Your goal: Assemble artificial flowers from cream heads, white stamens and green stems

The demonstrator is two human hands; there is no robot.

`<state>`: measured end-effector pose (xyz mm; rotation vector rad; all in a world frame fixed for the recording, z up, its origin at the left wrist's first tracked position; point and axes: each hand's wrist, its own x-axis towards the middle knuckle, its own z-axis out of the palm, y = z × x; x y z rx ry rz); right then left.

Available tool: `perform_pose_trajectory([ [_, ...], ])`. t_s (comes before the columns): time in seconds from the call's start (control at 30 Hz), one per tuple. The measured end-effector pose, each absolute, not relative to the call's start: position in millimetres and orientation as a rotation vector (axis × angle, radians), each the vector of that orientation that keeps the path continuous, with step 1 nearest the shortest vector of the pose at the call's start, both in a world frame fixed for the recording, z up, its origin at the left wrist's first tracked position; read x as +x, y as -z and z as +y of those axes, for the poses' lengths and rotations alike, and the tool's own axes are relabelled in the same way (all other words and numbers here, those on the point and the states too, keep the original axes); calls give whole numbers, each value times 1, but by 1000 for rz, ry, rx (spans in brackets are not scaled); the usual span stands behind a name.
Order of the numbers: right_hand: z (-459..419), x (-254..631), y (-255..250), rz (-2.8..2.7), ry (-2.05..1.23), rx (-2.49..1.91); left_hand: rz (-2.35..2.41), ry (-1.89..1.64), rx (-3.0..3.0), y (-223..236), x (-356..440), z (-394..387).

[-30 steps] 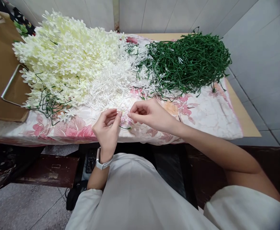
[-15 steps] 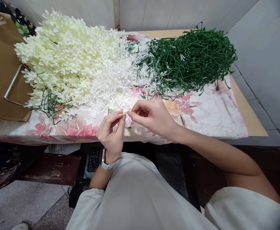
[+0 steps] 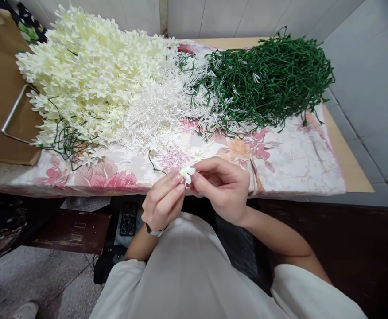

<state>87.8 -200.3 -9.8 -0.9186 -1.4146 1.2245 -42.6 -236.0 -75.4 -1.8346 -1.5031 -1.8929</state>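
A small white artificial flower [image 3: 188, 173] is between my two hands, over the front edge of the cloth-covered table. Thumb and fingers of my left hand [image 3: 162, 201] are closed on its base. My right hand [image 3: 226, 188] pinches at the flower's right side; its thumb and forefinger touch the petals. A thin green stem [image 3: 152, 161] reaches from the cloth to my left fingertips; whether it joins the flower is hidden. Just behind my hands another white flower [image 3: 198, 156] lies on the floral cloth [image 3: 296, 164].
A large heap of cream artificial flowers [image 3: 91, 71] fills the left back. Fine white stamens [image 3: 154, 106] are heaped in the middle, green plastic stems [image 3: 273, 79] at right. A cardboard piece [image 3: 4, 97] with a metal handle [image 3: 14, 108] stands left. Tiled walls border the table.
Both hands have shifted down and to the right, nearer the table edge. The flower, mostly hidden by my fingers before, now shows with its petals spread.
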Motion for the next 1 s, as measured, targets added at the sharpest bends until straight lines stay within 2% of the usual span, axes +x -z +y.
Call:
perform_pose_trajectory([
  [0.23,-213,84,26,-1239,-1223,-898,-1590,1964,-1985,85,-40,-242],
  [0.4,-214,85,28,-1223,-1182,-778,-1509,1999,-1992,74,-35,-239],
  [0.5,-213,88,29,-1246,-1130,-871,-1377,2177,-1912,61,-28,-233],
  [0.63,-212,92,28,-1348,-1022,-995,-1688,2482,-1772,48,-21,-223],
  [0.73,-208,97,26,-1462,-896,-958,-1763,2576,-1885,46,-26,-217],
  [1.0,-194,118,20,-1791,-754,-879,-1705,2253,-2368,40,-47,-214],
])
